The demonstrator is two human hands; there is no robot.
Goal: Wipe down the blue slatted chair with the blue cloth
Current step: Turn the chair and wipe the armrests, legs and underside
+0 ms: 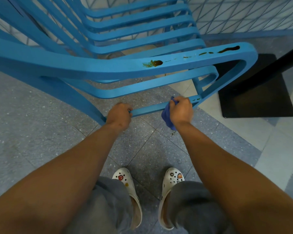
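The blue slatted chair (95,65) fills the upper half of the head view, seen from its side. Brown sticky stains (156,63) run along its wide top side slat toward the right corner, and small brown spots (196,99) sit on the lowest slat. My left hand (119,115) grips the lowest slat near its left end. My right hand (181,111) holds the bunched blue cloth (166,116) against that same slat, just left of the small spots. Part of the cloth hangs below my palm.
A black square table base (260,92) with its dark post (277,63) stands right of the chair. A patterned wall (243,14) is behind. The floor is grey speckled tile (41,115), and my white clogs (125,183) stand close below the chair.
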